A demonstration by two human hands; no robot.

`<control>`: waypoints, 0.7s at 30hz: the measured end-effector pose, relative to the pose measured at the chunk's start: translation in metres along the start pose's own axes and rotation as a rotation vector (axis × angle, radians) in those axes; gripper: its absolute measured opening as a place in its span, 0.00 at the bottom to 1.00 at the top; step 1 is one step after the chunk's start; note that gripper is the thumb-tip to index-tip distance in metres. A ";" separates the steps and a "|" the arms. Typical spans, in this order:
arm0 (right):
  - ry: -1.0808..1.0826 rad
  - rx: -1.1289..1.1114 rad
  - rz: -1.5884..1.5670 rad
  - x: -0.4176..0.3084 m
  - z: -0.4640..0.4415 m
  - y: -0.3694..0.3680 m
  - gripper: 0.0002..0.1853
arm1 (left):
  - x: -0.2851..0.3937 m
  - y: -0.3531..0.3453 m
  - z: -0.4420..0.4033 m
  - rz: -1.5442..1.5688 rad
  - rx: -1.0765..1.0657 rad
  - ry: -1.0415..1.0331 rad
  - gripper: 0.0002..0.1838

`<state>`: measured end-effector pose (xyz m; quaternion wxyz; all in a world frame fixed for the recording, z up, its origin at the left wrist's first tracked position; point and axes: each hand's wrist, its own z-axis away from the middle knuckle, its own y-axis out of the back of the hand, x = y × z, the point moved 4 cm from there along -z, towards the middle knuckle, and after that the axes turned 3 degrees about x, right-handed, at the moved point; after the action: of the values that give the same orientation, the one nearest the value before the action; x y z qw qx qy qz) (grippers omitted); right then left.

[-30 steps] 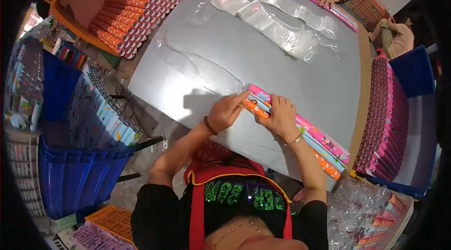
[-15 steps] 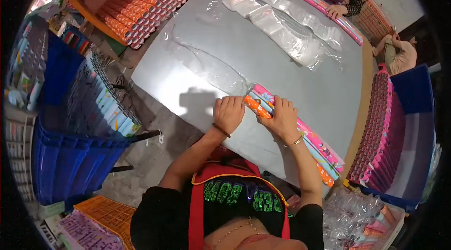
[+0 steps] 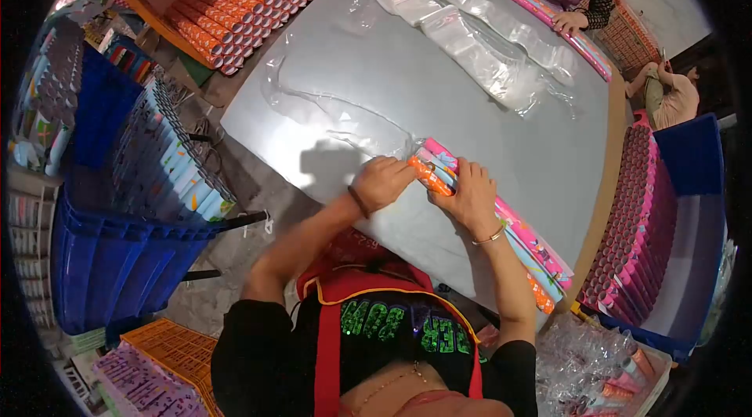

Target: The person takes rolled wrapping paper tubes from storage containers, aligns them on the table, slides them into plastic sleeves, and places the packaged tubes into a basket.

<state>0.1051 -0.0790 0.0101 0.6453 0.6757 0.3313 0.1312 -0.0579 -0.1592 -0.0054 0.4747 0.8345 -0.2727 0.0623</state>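
A bundle of wrapping paper rolls point(image 3: 529, 248), pink, light blue and orange, lies slantwise at the near right of the grey table point(image 3: 345, 64). My right hand point(image 3: 472, 196) is wrapped over the bundle close to its upper left end. At that end, the fingers of my left hand point(image 3: 384, 182) are drawn together against the orange roll; whatever they pinch is hidden. A clear plastic sleeve point(image 3: 345, 115) trails from the roll ends toward the upper left, lying loose on the tabletop.
Flat plastic sleeves point(image 3: 478, 52) lie in piles farther back. Across the table, a co-worker's hand point(image 3: 569, 22) rests on another pink bundle point(image 3: 540, 9). Orange rolls point(image 3: 235, 9) fill a bin at upper left; pink rolls point(image 3: 627, 221) stand right. A blue crate point(image 3: 129, 268) is at left.
My left hand has turned and its fingers have drawn together at the roll ends, with the left elbow swinging outward. My right hand and the bundle stay nearly in place.
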 end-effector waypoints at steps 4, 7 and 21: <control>0.009 -0.011 -0.007 0.000 -0.001 0.001 0.38 | -0.015 0.023 -0.018 0.157 -0.133 -0.150 0.12; 0.011 -0.021 0.007 -0.001 -0.001 0.001 0.37 | -0.022 0.032 -0.044 0.066 -0.138 -0.189 0.30; 0.036 0.021 -0.056 -0.005 0.000 0.006 0.34 | -0.039 -0.010 -0.054 0.022 -0.514 -0.185 0.45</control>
<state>0.1029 -0.0819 0.0176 0.6355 0.6705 0.3631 0.1215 -0.0773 -0.0950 0.0023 0.6435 0.6856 -0.3308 -0.0801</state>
